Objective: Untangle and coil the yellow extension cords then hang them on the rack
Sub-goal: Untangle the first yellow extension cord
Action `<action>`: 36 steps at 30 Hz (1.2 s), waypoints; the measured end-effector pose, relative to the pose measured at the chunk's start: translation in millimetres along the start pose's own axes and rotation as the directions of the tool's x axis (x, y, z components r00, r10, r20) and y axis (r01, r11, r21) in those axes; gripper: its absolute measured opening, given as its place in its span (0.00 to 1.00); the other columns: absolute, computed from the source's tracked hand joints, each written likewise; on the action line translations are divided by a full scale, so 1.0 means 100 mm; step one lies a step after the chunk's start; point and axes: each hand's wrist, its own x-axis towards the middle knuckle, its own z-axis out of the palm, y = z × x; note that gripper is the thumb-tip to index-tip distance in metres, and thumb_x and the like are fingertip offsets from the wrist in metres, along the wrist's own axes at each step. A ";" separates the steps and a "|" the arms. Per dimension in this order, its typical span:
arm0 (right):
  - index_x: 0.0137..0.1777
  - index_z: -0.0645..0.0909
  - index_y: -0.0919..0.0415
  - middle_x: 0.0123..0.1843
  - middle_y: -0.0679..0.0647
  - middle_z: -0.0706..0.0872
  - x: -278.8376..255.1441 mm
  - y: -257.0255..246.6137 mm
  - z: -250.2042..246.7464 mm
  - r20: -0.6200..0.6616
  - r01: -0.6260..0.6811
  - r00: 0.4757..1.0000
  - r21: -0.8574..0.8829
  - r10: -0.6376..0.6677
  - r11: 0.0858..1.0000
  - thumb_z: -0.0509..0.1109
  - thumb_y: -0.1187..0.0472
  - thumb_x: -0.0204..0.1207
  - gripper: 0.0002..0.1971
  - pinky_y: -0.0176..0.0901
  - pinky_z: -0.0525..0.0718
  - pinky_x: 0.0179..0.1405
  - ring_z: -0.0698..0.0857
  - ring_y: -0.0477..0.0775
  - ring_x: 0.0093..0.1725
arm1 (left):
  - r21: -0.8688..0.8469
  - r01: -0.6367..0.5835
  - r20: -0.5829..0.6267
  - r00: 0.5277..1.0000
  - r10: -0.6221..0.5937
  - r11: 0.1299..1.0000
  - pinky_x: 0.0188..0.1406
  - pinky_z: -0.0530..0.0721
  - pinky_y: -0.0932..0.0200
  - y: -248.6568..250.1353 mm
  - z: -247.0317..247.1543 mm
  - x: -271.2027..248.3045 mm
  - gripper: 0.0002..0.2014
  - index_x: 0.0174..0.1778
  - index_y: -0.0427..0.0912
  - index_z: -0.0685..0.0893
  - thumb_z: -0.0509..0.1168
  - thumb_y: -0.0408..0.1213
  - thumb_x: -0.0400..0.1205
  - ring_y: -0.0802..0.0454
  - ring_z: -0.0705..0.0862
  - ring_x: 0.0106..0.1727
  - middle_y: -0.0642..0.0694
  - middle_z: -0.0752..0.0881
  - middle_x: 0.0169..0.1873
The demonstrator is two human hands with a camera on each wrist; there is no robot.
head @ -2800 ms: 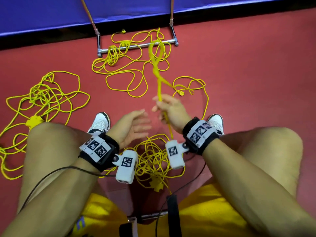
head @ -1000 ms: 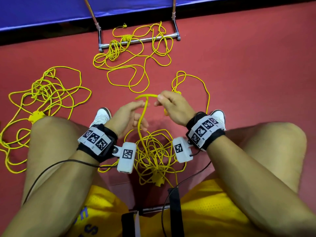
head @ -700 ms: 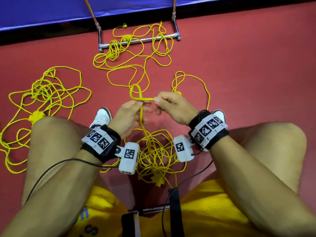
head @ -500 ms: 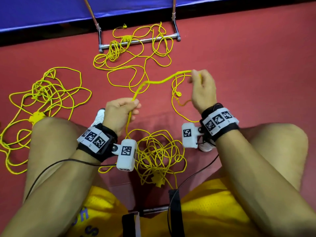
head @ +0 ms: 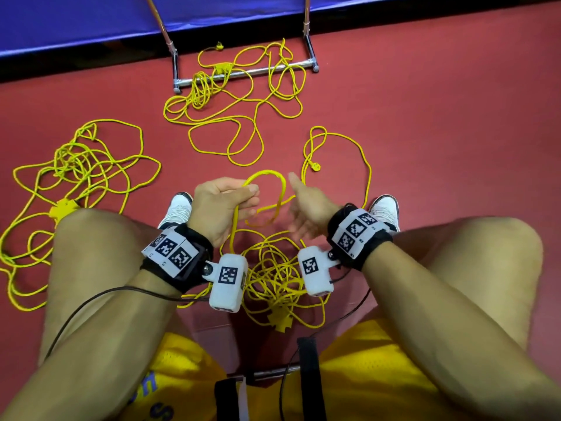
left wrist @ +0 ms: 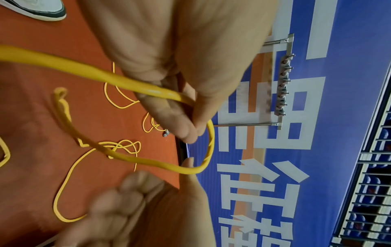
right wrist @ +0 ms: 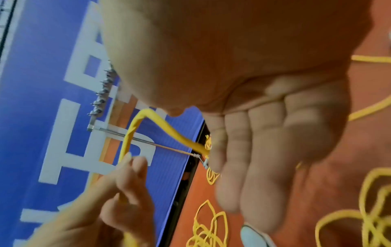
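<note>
1. Four heaps of yellow cord lay on the red floor (head: 425,123); whether they were separate cords could not be told. Taken from the left, the first tangle (head: 82,165) sprawled at the far left, beside the person's left knee.
2. The left hand (head: 217,205) was held over the middle of the floor, its thumb and fingers (left wrist: 169,117) pinching a raised yellow loop (head: 267,196). The cord ran out of the grip, curved away and came back toward the right hand.
3. From that grip a strand dropped to the near tangle (head: 273,278), which lay between the person's legs, under both wrists.
4. The far tangle (head: 230,110) lay beyond the hands, some of its loops draped over the base bar of the rack (head: 243,75) at the foot of the blue wall (head: 91,19).
5. The right hand (head: 306,208) was just right of the loop, palm turned in and fingers (right wrist: 253,150) straight and relaxed, grasping nothing. Whether it touched the cord could not be told.
6. A fourth, looser run of cord (head: 343,153) curved on the floor to the right, beyond the right hand, with a plug end inside the curve.
7. Two white shoes were in view, one near each wrist.
</note>
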 end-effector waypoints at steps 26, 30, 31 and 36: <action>0.69 0.84 0.61 0.53 0.60 0.89 0.37 0.19 0.07 0.023 0.293 0.937 -0.597 -0.349 0.747 0.67 0.66 0.81 0.17 0.44 0.82 0.49 0.86 0.58 0.52 | 0.333 0.177 0.310 0.907 -0.285 0.926 0.20 0.68 0.69 -0.04 -0.08 -0.04 0.05 0.43 0.36 0.87 0.67 0.25 0.81 0.59 0.74 0.22 0.43 0.89 0.31; 0.41 0.78 0.66 0.33 0.60 0.81 0.51 0.23 -0.08 -0.330 0.148 0.930 -0.066 -0.162 0.987 0.61 0.70 0.79 0.06 0.46 0.71 0.24 0.79 0.57 0.27 | 0.343 0.177 0.253 0.928 -0.272 0.923 0.18 0.67 0.67 -0.05 -0.09 -0.01 0.05 0.40 0.36 0.86 0.68 0.29 0.82 0.58 0.73 0.21 0.43 0.88 0.29; 0.39 0.74 0.64 0.31 0.59 0.79 0.50 0.20 -0.16 -0.393 0.178 0.916 0.220 -0.079 0.959 0.57 0.72 0.80 0.09 0.42 0.69 0.21 0.76 0.53 0.22 | 0.342 0.172 0.236 0.936 -0.262 0.924 0.18 0.66 0.66 -0.05 -0.10 0.00 0.06 0.39 0.36 0.86 0.69 0.31 0.82 0.58 0.72 0.20 0.44 0.88 0.28; 0.43 0.76 0.66 0.35 0.56 0.85 0.25 -0.01 -0.58 -0.408 0.333 0.908 0.841 0.096 0.427 0.56 0.74 0.83 0.11 0.44 0.87 0.32 0.85 0.50 0.31 | 0.324 0.131 0.058 0.986 -0.157 0.937 0.20 0.66 0.64 -0.05 -0.24 0.14 0.07 0.38 0.39 0.87 0.74 0.37 0.79 0.56 0.70 0.21 0.45 0.85 0.30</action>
